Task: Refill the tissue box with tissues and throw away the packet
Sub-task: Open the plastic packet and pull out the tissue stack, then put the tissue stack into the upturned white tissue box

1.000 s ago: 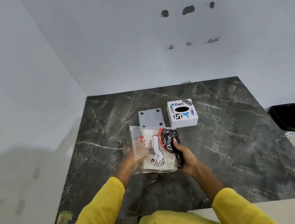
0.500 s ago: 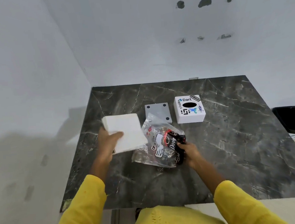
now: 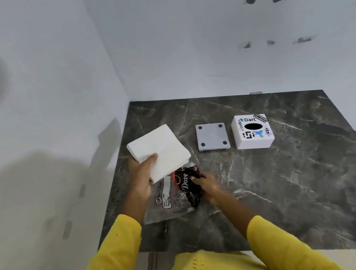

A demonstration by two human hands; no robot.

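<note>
Item: stack of tissues (image 3: 160,149), white, square-ish, held flat above the dark marble table (image 3: 285,190) at its left edge; one corner points away toward the wall, no clear long axis. Our left hand (image 3: 143,176) pinches its near corner, thumb on top. Item: emptied packet (image 3: 175,194), lying just below the stack, long axis running near-to-far; our right hand (image 3: 207,187) closes on its dark printed end. Step, as we judge it: tissues out, box unfilled. Next calls for carrying the stack right to the tissue box (image 3: 252,131) and its grey base plate (image 3: 212,136).
</note>
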